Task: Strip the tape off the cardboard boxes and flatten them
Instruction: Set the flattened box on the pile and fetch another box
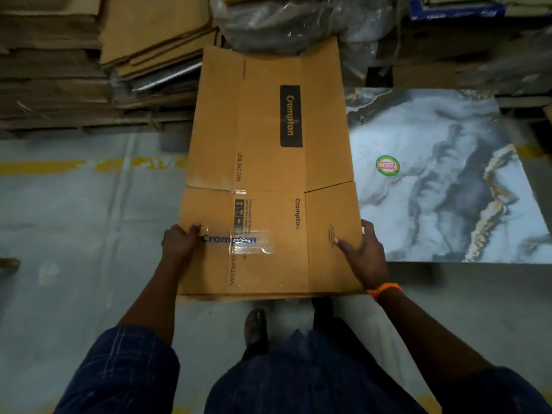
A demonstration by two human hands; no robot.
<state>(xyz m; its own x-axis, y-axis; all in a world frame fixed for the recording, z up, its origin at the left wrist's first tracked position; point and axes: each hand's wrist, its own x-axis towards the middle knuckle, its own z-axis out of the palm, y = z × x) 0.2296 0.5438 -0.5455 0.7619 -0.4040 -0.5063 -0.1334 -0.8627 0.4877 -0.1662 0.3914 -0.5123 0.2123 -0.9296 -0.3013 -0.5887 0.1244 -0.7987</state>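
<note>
A flattened brown Crompton ceiling-fan box (268, 162) is held out in front of me, its far end toward the stacks at the back. Clear tape (251, 243) still clings to the near panel over blue lettering, with a strip running down the fold. My left hand (179, 243) grips the box's left edge, thumb on top. At the right edge my right hand (363, 252) holds the box, thumb on the upper face and fingers curled round the edge.
Stacks of flattened cardboard (89, 55) fill the back left. A crumpled plastic bag (292, 22) sits behind the box. A marble-patterned slab (448, 174) with a round sticker lies on the floor at right. My sandalled foot (255, 330) stands below the box.
</note>
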